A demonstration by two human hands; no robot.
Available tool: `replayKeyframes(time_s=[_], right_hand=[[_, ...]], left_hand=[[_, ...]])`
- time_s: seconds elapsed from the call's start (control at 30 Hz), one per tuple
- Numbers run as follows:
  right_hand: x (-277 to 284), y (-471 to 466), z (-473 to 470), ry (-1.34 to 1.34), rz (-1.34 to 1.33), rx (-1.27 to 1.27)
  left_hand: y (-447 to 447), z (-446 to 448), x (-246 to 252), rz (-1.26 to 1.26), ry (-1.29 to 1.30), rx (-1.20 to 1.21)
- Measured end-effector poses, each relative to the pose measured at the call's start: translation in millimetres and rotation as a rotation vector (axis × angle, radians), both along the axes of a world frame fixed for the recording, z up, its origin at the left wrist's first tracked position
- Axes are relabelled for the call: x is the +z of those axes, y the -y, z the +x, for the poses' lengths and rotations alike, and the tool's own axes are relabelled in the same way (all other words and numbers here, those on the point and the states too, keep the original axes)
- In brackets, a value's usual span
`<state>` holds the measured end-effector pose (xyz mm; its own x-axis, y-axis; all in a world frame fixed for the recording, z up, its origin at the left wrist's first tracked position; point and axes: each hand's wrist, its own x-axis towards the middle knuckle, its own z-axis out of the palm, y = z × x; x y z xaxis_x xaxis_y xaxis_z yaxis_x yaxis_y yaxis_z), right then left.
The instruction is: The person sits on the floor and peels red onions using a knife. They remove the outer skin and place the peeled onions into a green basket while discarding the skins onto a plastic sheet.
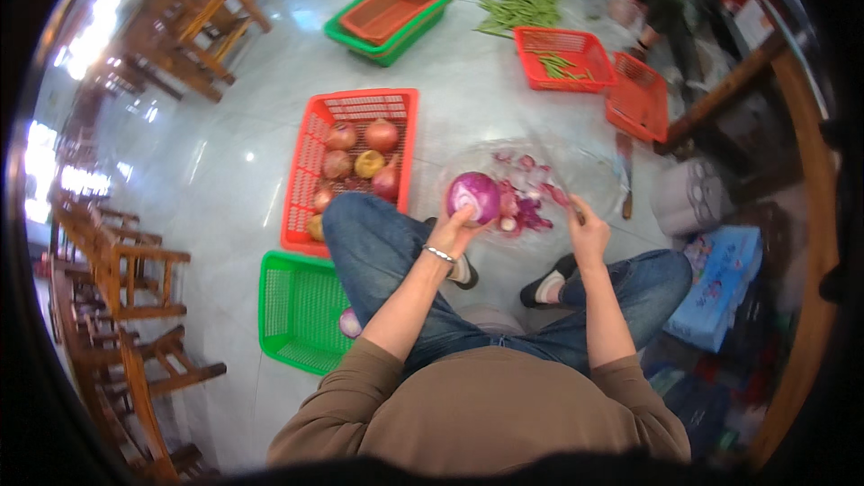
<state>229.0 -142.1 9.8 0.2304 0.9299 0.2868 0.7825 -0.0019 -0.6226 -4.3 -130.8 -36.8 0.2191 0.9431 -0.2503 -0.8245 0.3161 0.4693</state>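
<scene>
My left hand (453,231) holds a peeled red onion (474,197), its purple skin shiny and a pale patch facing me. In my right hand (589,233) is the handle of a knife (550,152); its blade is blurred and points up and away. A strip of onion peel (557,196) hangs by the blade near that hand. Below both hands, purple onion peelings (530,216) lie on a clear plastic sheet (594,169) on the floor.
Left of my knees stand a red basket (291,209) of several onions and a green basket (273,304) with a peeled onion (349,322). Another knife (628,182) lies at right. Green beans (520,10) and a red basket (567,84) are ahead, near another person (665,0).
</scene>
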Motion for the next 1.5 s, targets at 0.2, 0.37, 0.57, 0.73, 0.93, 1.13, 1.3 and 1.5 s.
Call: replayKeyframes(time_s=[0.2,0.37,0.57,0.73,0.93,1.13,1.3,1.5], right_hand=[[16.5,17.9,-26.4,0.274,0.247,0.254],[25.3,18.3,-52.8,0.305,0.241,0.381],[25.6,15.6,-55.6,0.302,0.199,0.419],[19.5,18.6,-58.5,0.280,0.201,0.407],[-1.5,17.8,-50.0,0.304,0.197,0.326],[-28.3,8.1,-10.7,0.288,-0.082,0.121],[-23.1,13.1,-8.1,0.129,0.005,0.096],[7.6,23.1,-31.4,0.171,0.175,0.288]], left_hand=[[-1.3,2.7,-21.5,0.030,-0.141,-0.173],[0.5,11.5,-12.1,-0.012,-0.115,0.009],[-3.3,10.7,-7.8,0.022,-0.158,-0.014],[-1.3,11.5,-19.0,0.067,-0.296,-0.012],[0.6,7.5,-27.4,0.033,-0.162,-0.199],[9.7,18.0,6.8,0.125,-0.210,-0.165],[2.7,15.0,0.7,0.147,-0.270,-0.144],[0.6,15.6,-9.8,0.118,-0.221,-0.158]])
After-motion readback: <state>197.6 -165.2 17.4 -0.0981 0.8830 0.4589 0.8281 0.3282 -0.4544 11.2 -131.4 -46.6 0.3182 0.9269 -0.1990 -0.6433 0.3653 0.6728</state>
